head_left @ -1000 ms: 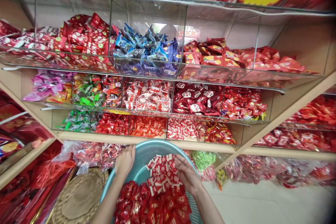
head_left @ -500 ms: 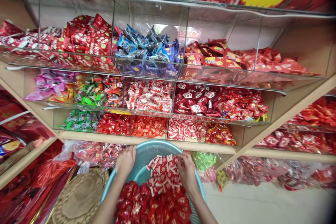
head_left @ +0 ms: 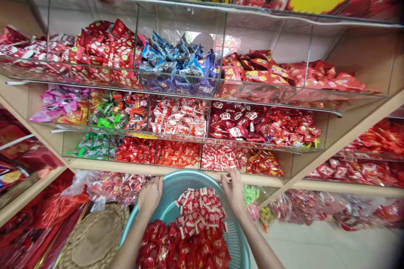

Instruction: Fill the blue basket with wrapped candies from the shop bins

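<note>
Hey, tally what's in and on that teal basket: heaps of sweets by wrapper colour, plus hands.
Red-and-white sweet packets: 1 heap
Deep red sweet packets: 1 heap
Hands at the rim of the teal basket, left hand and right hand: 2
Total: 4

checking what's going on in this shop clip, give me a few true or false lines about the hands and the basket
The left hand rests on the rim of the teal plastic basket. True.
The right hand holds a handful of sweets. False: it lies open at the basket's rim.
The basket holds white-and-red packets and dark red packets. True.
The blue packets sit in the lowest row of clear bins. False: they are in the top row, in the middle compartment.
A round woven straw item lies left of the basket. True.
</note>
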The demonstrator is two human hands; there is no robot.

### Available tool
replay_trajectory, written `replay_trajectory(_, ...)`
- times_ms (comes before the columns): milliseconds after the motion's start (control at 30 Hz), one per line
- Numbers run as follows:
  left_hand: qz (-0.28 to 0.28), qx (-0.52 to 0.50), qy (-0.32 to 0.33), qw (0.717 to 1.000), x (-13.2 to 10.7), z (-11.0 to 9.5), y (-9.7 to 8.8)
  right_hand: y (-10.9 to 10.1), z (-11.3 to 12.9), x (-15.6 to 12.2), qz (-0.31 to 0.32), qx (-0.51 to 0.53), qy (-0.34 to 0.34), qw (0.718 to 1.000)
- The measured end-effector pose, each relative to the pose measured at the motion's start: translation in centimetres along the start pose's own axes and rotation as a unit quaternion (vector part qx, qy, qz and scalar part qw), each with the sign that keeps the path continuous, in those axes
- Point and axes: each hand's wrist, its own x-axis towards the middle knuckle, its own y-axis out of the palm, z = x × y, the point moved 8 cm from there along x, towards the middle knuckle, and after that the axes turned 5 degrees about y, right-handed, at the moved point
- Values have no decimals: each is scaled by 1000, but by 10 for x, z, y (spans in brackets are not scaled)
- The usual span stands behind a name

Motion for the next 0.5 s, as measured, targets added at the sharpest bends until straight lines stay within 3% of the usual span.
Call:
replay_trajectory(100, -3, 0, 0, 1000, 0, 1, 1, 11, -16, 34, 45, -74, 10, 996)
replay_trajectory(167, -6, -4, 0, 1000, 0, 2, 1, 25, -38, 55, 100, -140, 85, 981)
replay_trajectory(300, -8, -10, -3, 1000, 0, 3, 2, 58, -78, 69, 255, -263, 262, 893)
replay_trajectory(367, -8, -12, -3, 1000, 0, 3, 2, 71, -81, 72, 298, -285, 282, 867)
replay_trajectory(500, 1, -21, -7, 1000, 0, 4, 3, 88, -77, 79, 317, -304, 259, 860)
